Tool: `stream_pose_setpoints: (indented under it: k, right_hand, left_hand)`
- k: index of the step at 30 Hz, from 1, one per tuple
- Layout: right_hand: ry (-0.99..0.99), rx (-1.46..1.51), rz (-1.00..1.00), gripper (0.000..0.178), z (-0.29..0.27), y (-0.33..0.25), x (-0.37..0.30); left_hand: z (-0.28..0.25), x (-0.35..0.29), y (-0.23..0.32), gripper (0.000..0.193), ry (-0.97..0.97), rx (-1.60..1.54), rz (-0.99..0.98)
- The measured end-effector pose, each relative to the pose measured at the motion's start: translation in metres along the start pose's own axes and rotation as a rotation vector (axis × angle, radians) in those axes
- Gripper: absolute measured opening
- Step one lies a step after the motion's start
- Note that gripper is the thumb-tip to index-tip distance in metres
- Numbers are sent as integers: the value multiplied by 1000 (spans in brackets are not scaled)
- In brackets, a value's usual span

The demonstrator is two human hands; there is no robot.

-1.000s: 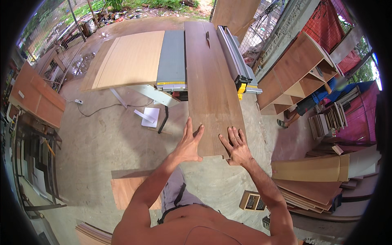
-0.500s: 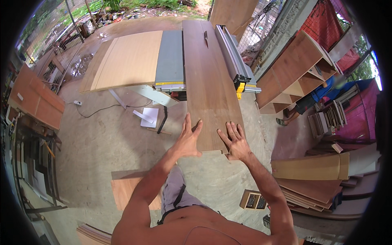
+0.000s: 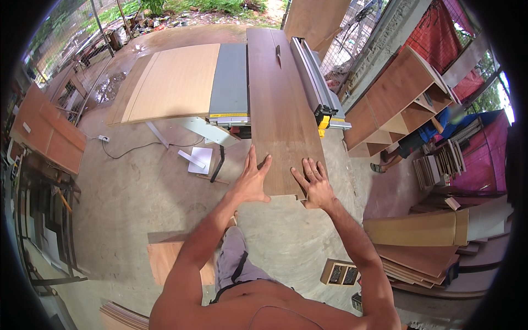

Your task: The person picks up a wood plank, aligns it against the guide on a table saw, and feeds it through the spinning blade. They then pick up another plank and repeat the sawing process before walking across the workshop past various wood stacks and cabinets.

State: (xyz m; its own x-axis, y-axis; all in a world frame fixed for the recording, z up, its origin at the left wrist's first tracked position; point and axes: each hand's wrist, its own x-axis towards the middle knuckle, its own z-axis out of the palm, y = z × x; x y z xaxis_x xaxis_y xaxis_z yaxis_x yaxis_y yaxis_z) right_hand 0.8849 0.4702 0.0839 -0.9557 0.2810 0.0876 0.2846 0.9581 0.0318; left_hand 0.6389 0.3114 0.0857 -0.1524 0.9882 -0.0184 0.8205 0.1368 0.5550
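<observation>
Now, seen from my remote post, the left hand (image 3: 251, 182) has its fingers open at the near left edge of a long brown board (image 3: 280, 121), while the right hand (image 3: 317, 191) rests with fingers spread near the right corner; I cannot tell whether anything curls beneath. The board lies lengthwise across a grey table (image 3: 230, 77), its near end jutting over the concrete floor (image 3: 132, 203). I see a thin upright blade (image 3: 278, 56) toward its far end and a metal fence (image 3: 309, 77) along its right. Leftward lies a pale panel (image 3: 170, 82); rightward, a person in blue (image 3: 429, 132) appears beside a wooden shelf unit (image 3: 390, 93).
</observation>
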Motion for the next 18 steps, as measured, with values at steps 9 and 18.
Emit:
stream_pose_setpoints:
  k: [9,18]
  right_hand:
    - [19,-10,-4,118,4,12,18]
    - [34,-34,-10,110,6,29,48]
  left_hand:
    - [-5,18,-9,141,25,13,4]
    - [-16,46,-23,145,9,29,-26]
